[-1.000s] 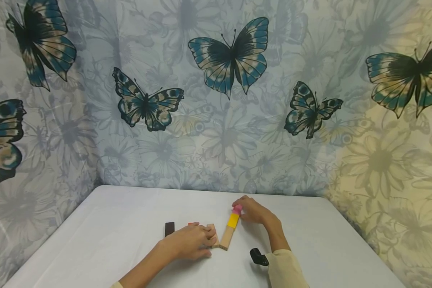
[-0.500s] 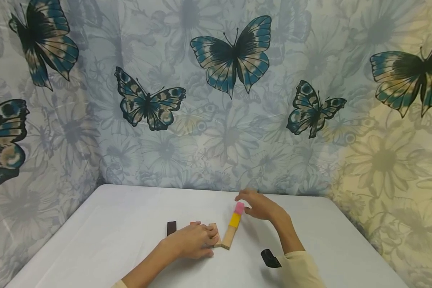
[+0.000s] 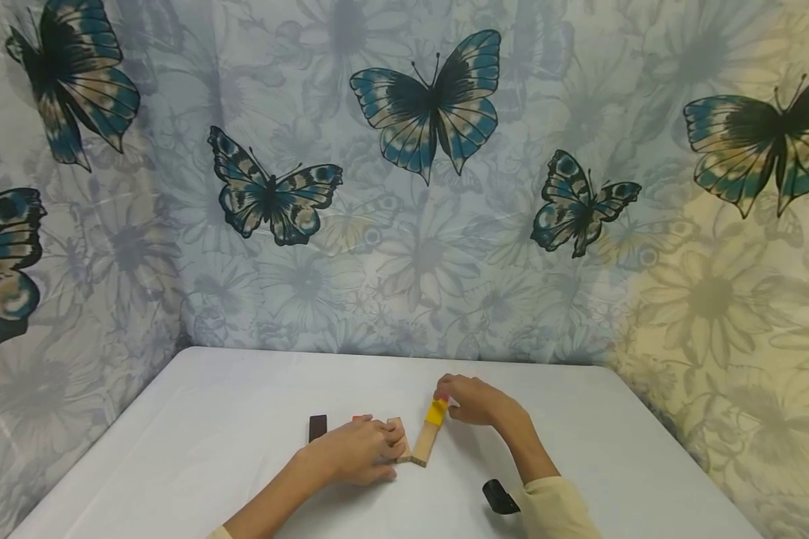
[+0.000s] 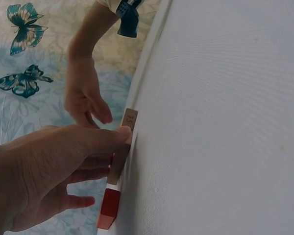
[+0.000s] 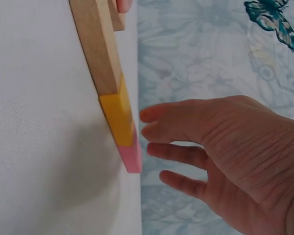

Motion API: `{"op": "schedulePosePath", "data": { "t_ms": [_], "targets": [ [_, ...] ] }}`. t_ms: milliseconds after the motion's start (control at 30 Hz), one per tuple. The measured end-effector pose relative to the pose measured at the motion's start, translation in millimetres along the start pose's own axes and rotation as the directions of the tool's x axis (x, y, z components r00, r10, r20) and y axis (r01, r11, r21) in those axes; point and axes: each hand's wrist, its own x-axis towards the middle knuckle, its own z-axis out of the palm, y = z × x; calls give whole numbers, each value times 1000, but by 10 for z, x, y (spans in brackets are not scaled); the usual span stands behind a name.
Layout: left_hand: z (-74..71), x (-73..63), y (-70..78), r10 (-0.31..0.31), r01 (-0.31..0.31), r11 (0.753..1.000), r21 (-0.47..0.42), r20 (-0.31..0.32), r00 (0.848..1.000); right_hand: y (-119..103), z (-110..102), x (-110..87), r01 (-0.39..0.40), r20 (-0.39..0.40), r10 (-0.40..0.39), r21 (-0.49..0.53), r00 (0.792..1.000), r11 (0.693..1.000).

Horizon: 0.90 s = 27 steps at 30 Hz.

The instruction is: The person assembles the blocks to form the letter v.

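Note:
My left hand (image 3: 353, 453) reaches over a light wooden block (image 3: 403, 443); in the left wrist view the thumb lies on this wooden block (image 4: 120, 159), near its marked end, with fingers behind it. A red block (image 4: 109, 209) lies beyond, mostly hidden under the hand in the head view. Beside it a second wooden block (image 3: 425, 445) slants away, meeting the first at its near end. A yellow block (image 3: 436, 412) and a pink block (image 5: 131, 157) continue its line. Over the pink end hovers my right hand (image 3: 475, 400), its fingers loosely bent and apart from the blocks.
A dark brown block (image 3: 317, 427) lies left of the left hand. The white table (image 3: 175, 442) ends at a patterned butterfly curtain (image 3: 425, 262). A black strap piece (image 3: 500, 497) sticks out by the right sleeve (image 3: 558, 509).
My right hand drew back and up from the pink block, then came down over it again. The left hand stays in place on the wooden block.

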Motion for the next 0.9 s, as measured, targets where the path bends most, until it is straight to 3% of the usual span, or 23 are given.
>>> {"op": "schedulePosePath", "data": {
  "t_ms": [167, 533, 900],
  "targets": [
    [10, 6, 3, -12, 12, 1000, -18, -4, 1000, -49, 38, 0, -80, 40, 78, 55, 996, 995],
    [-30, -10, 41, -31, 31, 999, -22, -11, 999, -52, 30, 9, -45, 30, 43, 73, 999, 996],
    [-14, 9, 14, 20, -18, 999, 45, -40, 999, -27, 14, -7, -57, 22, 54, 118, 998, 991]
  ]
}}
